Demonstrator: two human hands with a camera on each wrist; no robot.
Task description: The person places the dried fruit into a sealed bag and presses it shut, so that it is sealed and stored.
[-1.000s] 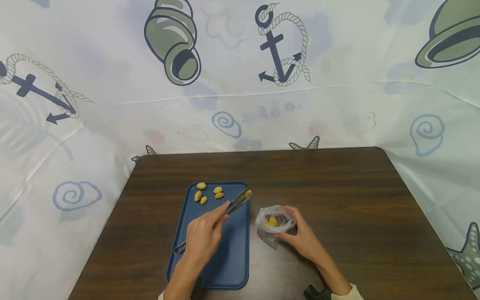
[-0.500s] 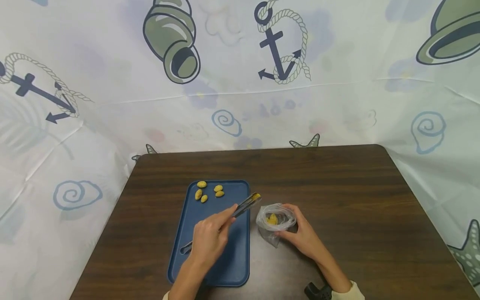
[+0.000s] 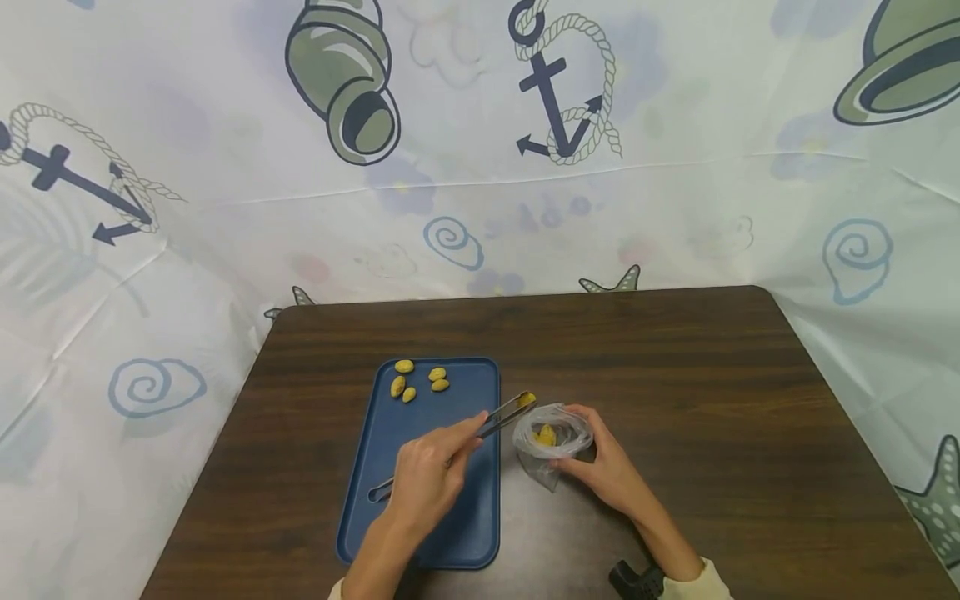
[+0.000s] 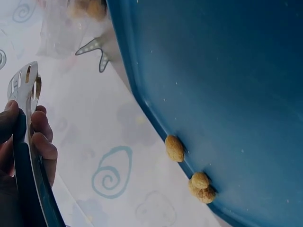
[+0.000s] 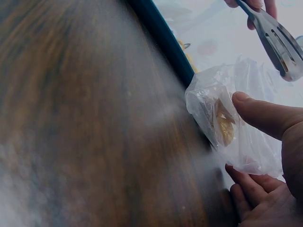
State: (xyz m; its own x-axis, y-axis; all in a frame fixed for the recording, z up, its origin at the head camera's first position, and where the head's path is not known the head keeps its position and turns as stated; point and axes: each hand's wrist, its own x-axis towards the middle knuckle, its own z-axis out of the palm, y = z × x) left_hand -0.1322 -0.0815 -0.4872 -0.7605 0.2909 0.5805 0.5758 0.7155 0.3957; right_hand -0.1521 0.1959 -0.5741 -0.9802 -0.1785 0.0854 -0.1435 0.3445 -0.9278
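Sea-print cloth [image 3: 675, 208] behind a dark bench [image 3: 675, 358], tongs [image 5: 279, 52] and a plastic bag [image 3: 538, 469] in hand

The cloth hangs behind the bench and down both sides, printed with anchors [image 3: 553, 108], grey-green shells [image 3: 367, 117] and starfish [image 3: 615, 283]. A blue tray [image 3: 468, 529] lies on the bench left of centre, its long sides running away from the person. Near its far end rest five yellow pieces [image 3: 398, 386], three to the left and two to the right.

The left hand [image 3: 429, 473] is above the tray, its fingers curled round the metal tongs; hand and forearm hide part of the tray's nearer half. The slotted tips reach past the tray's right rim, out over the bench. A single yellow piece [image 3: 527, 399] sits between them, just beside the bag's mouth.

The right hand [image 3: 611, 473] grips the bag from its right side, thumb and fingers spread round it. The bag is near the tray's right rim, mouth upward, with yellow lumps [image 3: 546, 436] inside; I cannot tell how many. Its crumpled rim stands between the tong tips and those lumps. At the right wrist are a black device [image 3: 636, 582] and a pale sleeve [image 3: 697, 585]
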